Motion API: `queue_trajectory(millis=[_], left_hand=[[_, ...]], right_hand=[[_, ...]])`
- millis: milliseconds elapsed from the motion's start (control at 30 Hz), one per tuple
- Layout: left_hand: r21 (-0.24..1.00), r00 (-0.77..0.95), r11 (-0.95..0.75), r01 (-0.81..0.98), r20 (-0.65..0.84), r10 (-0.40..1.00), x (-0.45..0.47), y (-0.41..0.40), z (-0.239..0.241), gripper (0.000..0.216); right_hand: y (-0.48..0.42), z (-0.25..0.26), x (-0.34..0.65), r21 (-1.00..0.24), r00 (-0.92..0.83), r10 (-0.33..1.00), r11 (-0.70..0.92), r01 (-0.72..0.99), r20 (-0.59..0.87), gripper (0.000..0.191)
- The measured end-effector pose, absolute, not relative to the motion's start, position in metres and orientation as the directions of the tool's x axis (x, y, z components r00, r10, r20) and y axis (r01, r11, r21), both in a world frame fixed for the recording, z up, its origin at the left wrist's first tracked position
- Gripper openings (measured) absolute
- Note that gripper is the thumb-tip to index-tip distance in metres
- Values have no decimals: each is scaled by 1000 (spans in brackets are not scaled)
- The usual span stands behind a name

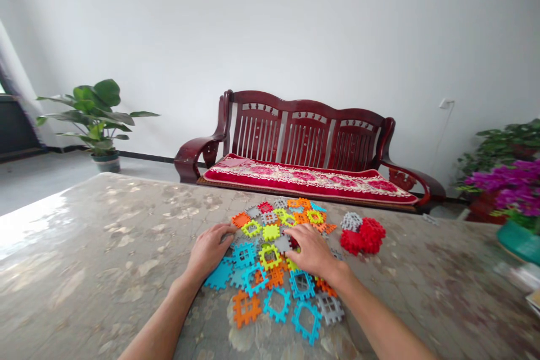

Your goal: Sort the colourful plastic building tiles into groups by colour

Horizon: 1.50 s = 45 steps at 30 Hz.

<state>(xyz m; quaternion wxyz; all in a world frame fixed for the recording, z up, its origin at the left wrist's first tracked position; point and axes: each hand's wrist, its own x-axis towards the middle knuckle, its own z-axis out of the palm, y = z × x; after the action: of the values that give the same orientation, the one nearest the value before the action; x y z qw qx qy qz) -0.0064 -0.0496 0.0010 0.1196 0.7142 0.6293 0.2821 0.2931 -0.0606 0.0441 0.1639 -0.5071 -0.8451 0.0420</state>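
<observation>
A heap of flat interlocking plastic tiles [276, 259] in blue, orange, yellow-green, grey and red lies on the table [105, 247]. My left hand [210, 250] rests palm down on the left edge of the heap, over blue tiles, fingers slightly curled. My right hand [309, 249] lies on the middle of the heap with its fingertips on a grey tile and a dark red piece. Whether either hand grips a tile I cannot tell. A small stack of red tiles with a grey one [363, 233] sits apart to the right.
A dark wooden bench [304, 146] with a red cushion stands behind the table. A green potted plant [97, 118] is on the floor at left. A pot of purple flowers [517, 202] stands at the table's right edge.
</observation>
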Motion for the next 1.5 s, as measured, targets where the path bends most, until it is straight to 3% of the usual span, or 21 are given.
queue_trajectory(millis=[267, 533, 833, 1067, 1333, 1500], left_hand=[[536, 39, -170, 827, 247, 968, -7, -49, -1, 34], [542, 40, -175, 822, 252, 967, -8, -48, -2, 33], [535, 43, -178, 826, 254, 966, -7, -49, 0, 34], [534, 38, -170, 828, 250, 967, -8, -49, -1, 34], [511, 37, -167, 843, 255, 966, -7, -48, -1, 34], [510, 48, -177, 842, 255, 966, -6, -50, 2, 35]], right_hand=[[-52, 44, 283, -272, -419, 880, 469, 840, 223, 46], [-49, 39, 311, -407, -260, 922, 363, 838, 287, 41], [-65, 44, 313, -455, -284, 913, 395, 798, 294, 30], [-86, 51, 336, -643, -322, 922, 381, 665, 214, 25], [-114, 40, 355, -474, -458, 860, 508, 719, 227, 44], [-115, 26, 358, -457, -364, 877, 476, 751, 314, 44]])
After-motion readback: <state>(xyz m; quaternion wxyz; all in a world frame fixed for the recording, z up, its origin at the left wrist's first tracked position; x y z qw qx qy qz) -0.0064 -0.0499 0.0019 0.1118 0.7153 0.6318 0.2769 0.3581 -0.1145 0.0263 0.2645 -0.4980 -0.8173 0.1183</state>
